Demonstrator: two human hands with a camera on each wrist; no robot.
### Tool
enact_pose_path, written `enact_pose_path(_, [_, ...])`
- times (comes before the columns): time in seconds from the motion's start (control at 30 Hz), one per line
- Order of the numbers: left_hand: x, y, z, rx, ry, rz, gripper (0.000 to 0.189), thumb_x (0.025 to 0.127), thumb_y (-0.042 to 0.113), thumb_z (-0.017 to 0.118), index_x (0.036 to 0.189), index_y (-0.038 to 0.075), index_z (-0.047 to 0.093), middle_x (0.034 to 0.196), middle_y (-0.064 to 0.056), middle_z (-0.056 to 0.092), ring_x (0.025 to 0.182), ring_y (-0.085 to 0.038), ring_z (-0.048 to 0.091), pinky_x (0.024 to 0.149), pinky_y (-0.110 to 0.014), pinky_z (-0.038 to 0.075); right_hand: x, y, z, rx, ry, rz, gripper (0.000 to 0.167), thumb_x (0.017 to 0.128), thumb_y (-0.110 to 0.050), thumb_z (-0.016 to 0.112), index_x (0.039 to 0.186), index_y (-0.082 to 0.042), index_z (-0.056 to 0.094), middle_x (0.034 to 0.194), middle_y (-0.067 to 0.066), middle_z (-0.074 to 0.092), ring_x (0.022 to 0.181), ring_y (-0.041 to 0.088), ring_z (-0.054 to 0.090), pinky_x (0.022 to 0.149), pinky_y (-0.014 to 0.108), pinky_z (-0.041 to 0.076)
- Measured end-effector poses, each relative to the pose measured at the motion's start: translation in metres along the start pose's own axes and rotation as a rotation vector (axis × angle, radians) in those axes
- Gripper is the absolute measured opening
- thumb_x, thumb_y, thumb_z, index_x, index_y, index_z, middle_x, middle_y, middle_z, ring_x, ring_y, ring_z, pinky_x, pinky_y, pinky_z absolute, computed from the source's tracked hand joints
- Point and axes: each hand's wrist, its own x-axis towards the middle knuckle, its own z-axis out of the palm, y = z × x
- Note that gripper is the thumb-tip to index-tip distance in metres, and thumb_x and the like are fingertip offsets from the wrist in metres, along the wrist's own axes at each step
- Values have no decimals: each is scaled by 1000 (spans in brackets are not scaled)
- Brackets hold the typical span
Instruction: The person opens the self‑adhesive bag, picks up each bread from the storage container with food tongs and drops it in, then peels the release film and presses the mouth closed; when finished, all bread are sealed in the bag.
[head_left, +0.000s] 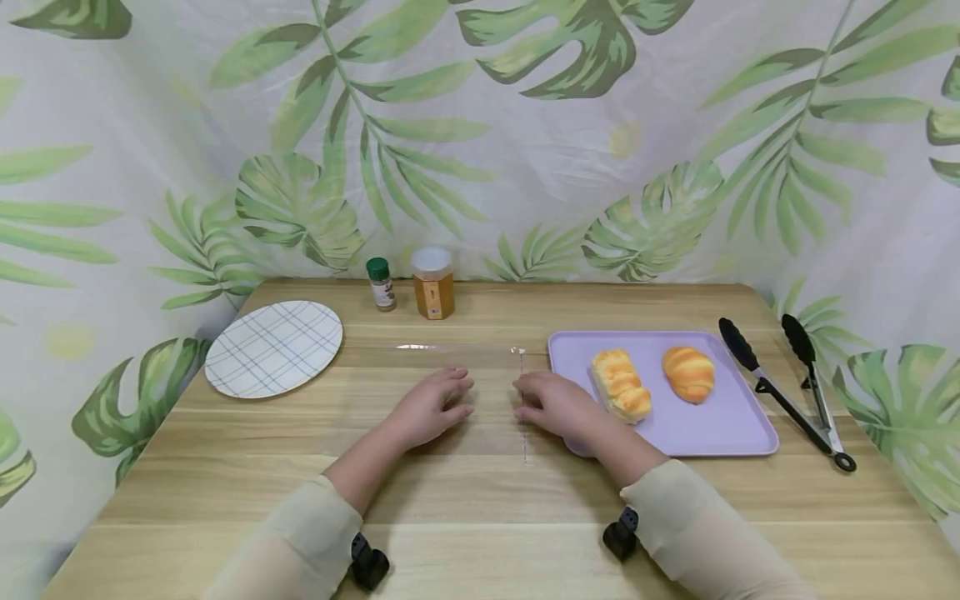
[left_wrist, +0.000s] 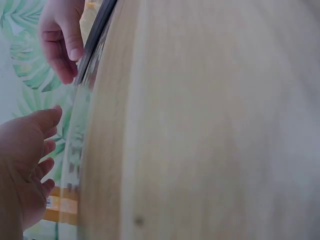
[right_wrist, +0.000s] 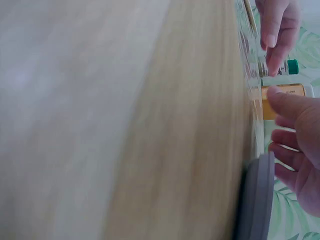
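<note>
A clear, flat plastic sheet (head_left: pixel 491 433) lies on the middle of the wooden table, with a glossy back edge and a dashed line down its right side. Over it is my left hand (head_left: pixel 429 408), its fingers relaxed and pointing inward. Facing it across a gap is my right hand (head_left: pixel 558 406), near the dashed line and the left rim of the lilac tray (head_left: pixel 690 437). Both hands hold nothing. The left wrist view shows the left hand (left_wrist: pixel 25 170) with loosely bent fingers; in the right wrist view the right hand (right_wrist: pixel 302 145) looks alike.
On the tray are an oblong bread roll (head_left: pixel 621 385) and a rounder bread roll (head_left: pixel 687 374). Black-tipped tongs (head_left: pixel 795 412) lie to its right. A checked plate (head_left: pixel 273 350) is at left; a green-capped spice bottle (head_left: pixel 382 286) and a honey jar (head_left: pixel 433 285) stand behind.
</note>
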Motion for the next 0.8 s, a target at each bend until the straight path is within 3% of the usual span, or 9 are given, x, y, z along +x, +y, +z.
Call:
enact_pose_path(0.27, [5,-6,12,-29,24,-21,41,94,24,67,127,0,63,145,-18,51,142,-36,40,120,-49,30,7,-7,7,-63,-82,26,44,94,-28,67,129,-2,62,137,15,59,132,31,52,113,45,40])
enact_pose_path(0.5, [7,-9,18,-13,32,-3,38,92,26,69,122,3,67,143,-17,54,139,-35,43,118,-49,32,8,-7,7,-91,-82,8,40,94,-27,67,125,-3,65,136,15,60,131,32,53,112,45,42])
enact_pose_path(0.8, [7,-9,24,-25,152,28,25,88,21,73,108,5,74,130,-15,65,130,-35,53,113,-49,39,8,-5,7,-95,-77,-1,40,94,-27,67,125,-2,65,135,15,60,130,31,53,112,44,42])
